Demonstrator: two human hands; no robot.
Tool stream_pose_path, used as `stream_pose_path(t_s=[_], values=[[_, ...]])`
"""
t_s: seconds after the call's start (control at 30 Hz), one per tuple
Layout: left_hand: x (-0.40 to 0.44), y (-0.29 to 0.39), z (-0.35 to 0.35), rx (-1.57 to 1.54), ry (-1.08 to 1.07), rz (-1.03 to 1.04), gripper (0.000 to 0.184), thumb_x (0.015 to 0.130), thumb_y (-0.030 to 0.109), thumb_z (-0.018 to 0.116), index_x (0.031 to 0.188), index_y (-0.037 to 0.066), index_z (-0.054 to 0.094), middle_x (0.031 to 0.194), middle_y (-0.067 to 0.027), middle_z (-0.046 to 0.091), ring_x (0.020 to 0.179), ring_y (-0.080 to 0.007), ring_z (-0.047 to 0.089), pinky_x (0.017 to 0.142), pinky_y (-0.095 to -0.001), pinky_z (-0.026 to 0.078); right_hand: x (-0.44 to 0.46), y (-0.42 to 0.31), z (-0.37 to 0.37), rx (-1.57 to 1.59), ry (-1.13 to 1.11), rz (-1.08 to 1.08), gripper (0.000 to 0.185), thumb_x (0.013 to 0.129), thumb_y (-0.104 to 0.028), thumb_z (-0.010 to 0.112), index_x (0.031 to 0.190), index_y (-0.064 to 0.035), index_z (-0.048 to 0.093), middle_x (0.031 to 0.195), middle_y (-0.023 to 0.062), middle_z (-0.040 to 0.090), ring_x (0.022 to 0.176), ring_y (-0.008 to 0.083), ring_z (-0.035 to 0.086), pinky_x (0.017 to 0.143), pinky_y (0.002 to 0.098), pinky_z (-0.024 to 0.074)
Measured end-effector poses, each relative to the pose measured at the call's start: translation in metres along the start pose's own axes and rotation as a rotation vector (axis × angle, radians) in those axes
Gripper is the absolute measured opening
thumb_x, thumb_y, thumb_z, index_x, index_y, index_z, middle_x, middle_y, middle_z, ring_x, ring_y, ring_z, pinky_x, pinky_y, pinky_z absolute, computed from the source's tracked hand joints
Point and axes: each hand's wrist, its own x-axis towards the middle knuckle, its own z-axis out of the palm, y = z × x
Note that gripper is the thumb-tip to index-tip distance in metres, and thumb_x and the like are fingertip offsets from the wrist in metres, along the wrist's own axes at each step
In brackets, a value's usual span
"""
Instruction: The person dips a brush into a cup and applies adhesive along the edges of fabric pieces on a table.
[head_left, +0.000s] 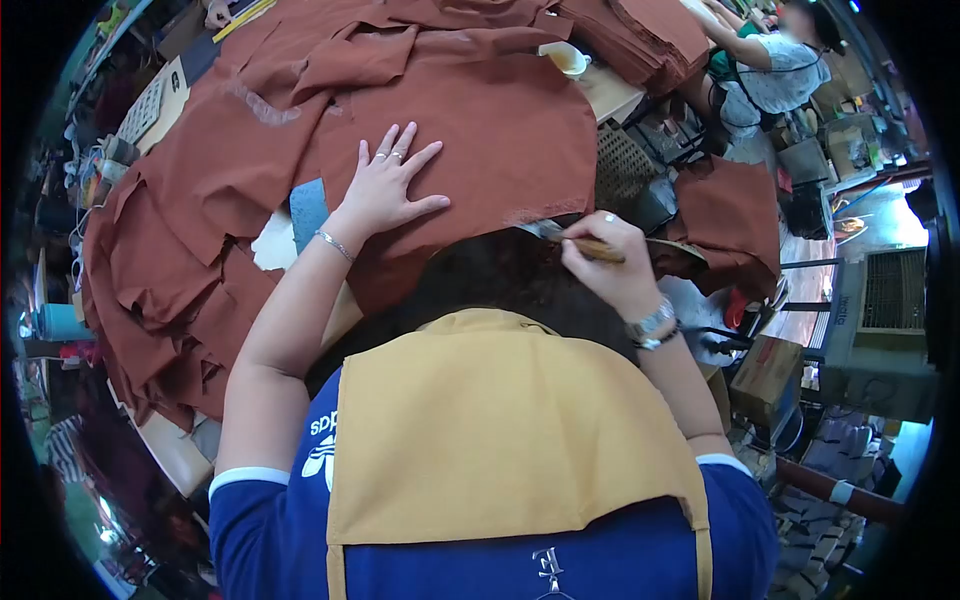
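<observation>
Reddish-brown cloth (pixel 490 120) lies spread in front of me, with a rounded edge on its right side. My left hand (pixel 388 185) rests flat on it, fingers spread, holding nothing. At the near right edge of the cloth, my right hand (pixel 610 255) grips a brush (pixel 598 248) by its wooden handle. The brush's light-coloured end touches or hovers just over the edge; I cannot tell which. A pale smear shows on the cloth beside it. Something dark covers the area below the brush. Left of my left wrist sits a blue-grey piece (pixel 309 212).
More crumpled brown cloth (pixel 180 270) heaps up on the left. A white cup (pixel 566 60) with amber liquid stands at the far edge. Brown pieces are stacked (pixel 640 40) behind it. Another person (pixel 780 70) sits at the upper right. A cardboard box (pixel 768 378) is at the right.
</observation>
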Motion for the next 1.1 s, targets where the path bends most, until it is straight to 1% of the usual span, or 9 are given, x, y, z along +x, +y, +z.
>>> stream_pose_path(t_s=[0.17, 0.2, 0.37, 0.53, 0.73, 0.87, 0.9, 0.97, 1.1], values=[[0.000, -0.001, 0.006, -0.007, 0.015, 0.012, 0.090, 0.082, 0.078, 0.055, 0.155, 0.029, 0.038, 0.165, -0.0184, 0.022, 0.153, -0.0382, 0.016, 0.118, -0.0679, 0.013, 0.020, -0.027, 0.020, 0.145, 0.110, -0.148, 0.013, 0.076, -0.002, 0.073, 0.088, -0.0010, 0.068, 0.082, 0.0131, 0.066, 0.074, 0.0284, 0.067, 0.068, 0.0354, 0.0534], [0.001, 0.000, 0.004, -0.001, 0.013, 0.013, 0.090, 0.083, 0.078, 0.055, 0.155, 0.028, 0.038, 0.165, -0.0186, 0.022, 0.153, -0.0384, 0.016, 0.118, -0.0677, 0.013, 0.024, -0.027, 0.031, 0.157, 0.054, -0.177, 0.014, 0.077, -0.003, 0.074, 0.089, -0.0008, 0.067, 0.083, 0.0140, 0.066, 0.076, 0.0297, 0.068, 0.069, 0.0364, 0.0535], [0.004, 0.000, 0.004, -0.013, 0.028, 0.010, 0.087, 0.083, 0.074, 0.060, 0.155, 0.030, 0.038, 0.165, -0.0167, 0.022, 0.153, -0.0381, 0.016, 0.118, -0.0678, 0.013, 0.005, -0.013, 0.013, -0.002, -0.064, -0.017, 0.013, 0.076, -0.003, 0.073, 0.087, -0.0023, 0.066, 0.081, 0.0131, 0.066, 0.076, 0.0291, 0.068, 0.068, 0.0362, 0.0540], [0.007, -0.001, 0.008, -0.029, 0.039, 0.031, 0.087, 0.083, 0.074, 0.059, 0.155, 0.029, 0.038, 0.165, -0.0175, 0.022, 0.153, -0.0392, 0.016, 0.118, -0.0682, 0.013, 0.036, -0.041, 0.042, 0.163, 0.002, -0.236, 0.014, 0.076, -0.003, 0.073, 0.087, -0.0023, 0.065, 0.083, 0.0142, 0.065, 0.075, 0.0308, 0.067, 0.068, 0.0373, 0.0543], [0.009, -0.002, 0.010, -0.012, 0.059, 0.050, 0.090, 0.082, 0.079, 0.055, 0.154, 0.027, 0.041, 0.163, -0.0205, 0.025, 0.152, -0.0411, 0.020, 0.117, -0.0686, 0.015, 0.017, -0.025, 0.013, 0.020, -0.154, -0.073, 0.011, 0.077, -0.004, 0.072, 0.086, -0.0025, 0.066, 0.084, 0.0140, 0.066, 0.074, 0.0297, 0.068, 0.068, 0.0377, 0.0544], [0.013, 0.000, 0.009, -0.008, 0.057, 0.058, 0.087, 0.083, 0.076, 0.057, 0.155, 0.029, 0.039, 0.164, -0.0181, 0.024, 0.152, -0.0399, 0.018, 0.118, -0.0683, 0.014, 0.042, -0.047, 0.037, 0.200, -0.085, -0.244, 0.015, 0.077, -0.004, 0.073, 0.090, -0.0010, 0.066, 0.084, 0.0144, 0.066, 0.076, 0.0303, 0.067, 0.069, 0.0384, 0.0540], [0.015, 0.001, 0.009, -0.012, 0.054, 0.056, 0.087, 0.083, 0.076, 0.057, 0.155, 0.029, 0.039, 0.164, -0.0181, 0.024, 0.152, -0.0399, 0.018, 0.118, -0.0682, 0.014, 0.048, -0.046, 0.049, 0.189, -0.130, -0.292, 0.015, 0.078, -0.002, 0.074, 0.091, -0.0011, 0.068, 0.085, 0.0126, 0.068, 0.073, 0.0263, 0.068, 0.068, 0.0331, 0.0540], [0.016, -0.001, 0.008, -0.017, 0.054, 0.069, 0.088, 0.083, 0.076, 0.056, 0.154, 0.028, 0.040, 0.164, -0.0190, 0.025, 0.152, -0.0403, 0.019, 0.117, -0.0689, 0.015, 0.045, -0.038, 0.059, 0.192, -0.202, -0.281, 0.014, 0.077, -0.004, 0.072, 0.090, -0.0014, 0.066, 0.085, 0.0146, 0.066, 0.076, 0.0315, 0.067, 0.070, 0.0383, 0.0541], [0.024, -0.001, 0.008, -0.013, 0.051, 0.091, 0.087, 0.083, 0.076, 0.057, 0.154, 0.027, 0.040, 0.164, -0.0191, 0.025, 0.152, -0.0405, 0.019, 0.117, -0.0696, 0.015, 0.033, -0.032, 0.025, 0.123, -0.245, -0.193, 0.012, 0.078, -0.004, 0.072, 0.087, -0.0016, 0.066, 0.084, 0.0141, 0.065, 0.076, 0.0314, 0.067, 0.070, 0.0384, 0.0544]])
